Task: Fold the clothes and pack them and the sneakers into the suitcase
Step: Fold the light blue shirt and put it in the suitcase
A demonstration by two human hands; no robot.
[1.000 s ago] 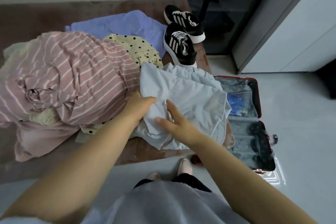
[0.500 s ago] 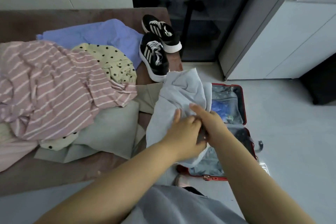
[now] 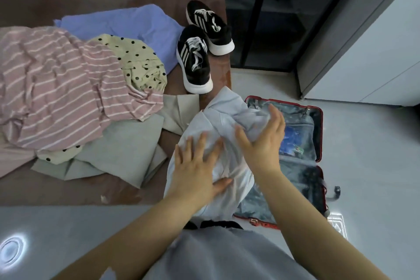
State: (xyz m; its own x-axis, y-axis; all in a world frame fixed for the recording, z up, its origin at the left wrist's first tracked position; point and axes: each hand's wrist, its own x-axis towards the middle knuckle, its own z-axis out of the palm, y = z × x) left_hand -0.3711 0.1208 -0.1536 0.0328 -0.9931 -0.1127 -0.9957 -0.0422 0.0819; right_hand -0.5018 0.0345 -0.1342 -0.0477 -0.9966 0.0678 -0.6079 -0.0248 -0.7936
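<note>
I see my left hand (image 3: pixel 197 166) lying flat on the pale blue shirt (image 3: pixel 218 118). Its fingers are straight and spread wide, and they hold nothing. My right hand (image 3: pixel 261 141) is on the top part of the same shirt. Some cloth is bunched up by its thumb, but the fingers are blurry, so I cannot tell if they grip the cloth or only touch it.

The shirt is crumpled and sits at the right edge of the brown bench (image 3: pixel 68 188), close to the near right corner. It also covers part of the left side of the red suitcase (image 3: pixel 319 134). The suitcase lies open on the floor just beside the bench. There is something blue (image 3: pixel 292 141) in its far half.

The two black sneakers (image 3: pixel 195 61) stand side by side at the far right corner of the bench.

More clothes lie in a heap on the left and middle of the bench. A pink striped top (image 3: pixel 56 88) is on top. A yellow dotted cloth (image 3: pixel 141 61) peeks out beside it. A purple-blue cloth (image 3: pixel 127 22) lies near the far edge. A grey-green cloth (image 3: pixel 122 143) lies under the heap, toward the near edge.
</note>
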